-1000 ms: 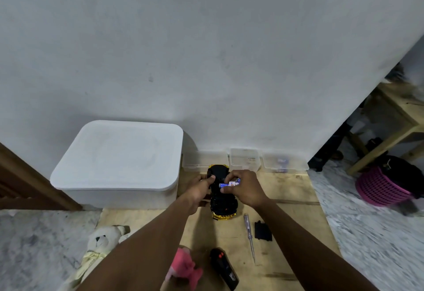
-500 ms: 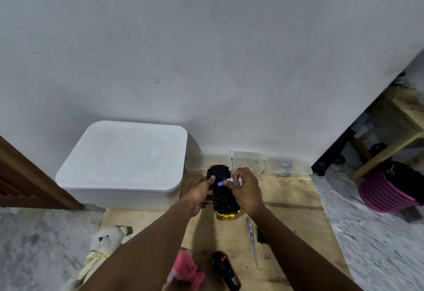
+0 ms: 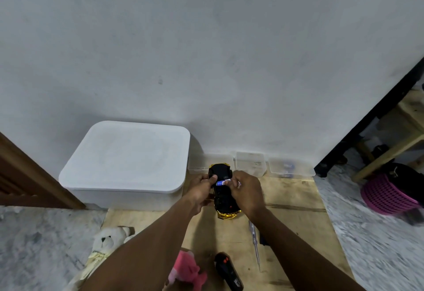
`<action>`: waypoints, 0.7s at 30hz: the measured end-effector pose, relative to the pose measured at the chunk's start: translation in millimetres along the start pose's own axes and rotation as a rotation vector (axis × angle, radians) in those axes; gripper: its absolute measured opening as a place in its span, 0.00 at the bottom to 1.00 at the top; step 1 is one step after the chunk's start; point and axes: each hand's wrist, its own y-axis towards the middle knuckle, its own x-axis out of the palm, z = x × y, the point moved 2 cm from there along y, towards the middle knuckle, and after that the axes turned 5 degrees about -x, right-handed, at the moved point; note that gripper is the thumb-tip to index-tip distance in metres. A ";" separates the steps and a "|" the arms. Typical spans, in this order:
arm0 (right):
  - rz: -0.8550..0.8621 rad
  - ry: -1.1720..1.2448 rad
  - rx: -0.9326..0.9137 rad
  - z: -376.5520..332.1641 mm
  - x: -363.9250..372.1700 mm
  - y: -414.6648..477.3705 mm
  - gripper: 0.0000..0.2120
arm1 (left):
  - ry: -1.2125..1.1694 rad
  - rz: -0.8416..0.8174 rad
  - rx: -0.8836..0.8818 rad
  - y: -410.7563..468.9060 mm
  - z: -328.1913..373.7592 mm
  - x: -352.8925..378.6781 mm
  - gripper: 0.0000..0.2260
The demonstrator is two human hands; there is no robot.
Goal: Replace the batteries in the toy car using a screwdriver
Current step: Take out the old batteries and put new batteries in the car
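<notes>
pinching a small blue-and-white cylindrical battery by its right end, the right hand is holding it crosswise over the black underside of an upturned gold-bodied toy car. the left hand is gripping the car's left side, thumb pressing the battery's other end. the car is lying on a pale wooden board near the wall, a slim clear-handled screwdriver lying beside the right forearm.

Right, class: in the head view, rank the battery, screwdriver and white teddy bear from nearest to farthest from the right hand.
1. battery: pinched by the right hand, over the toy car.
2. screwdriver: lying on the board, nearer the person.
3. white teddy bear: far left, near the board's corner.
</notes>
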 end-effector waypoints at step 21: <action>-0.243 0.757 0.898 17.0 -18.9 4.1 0.15 | 0.110 0.034 -0.047 -5.1 4.3 -5.7 0.11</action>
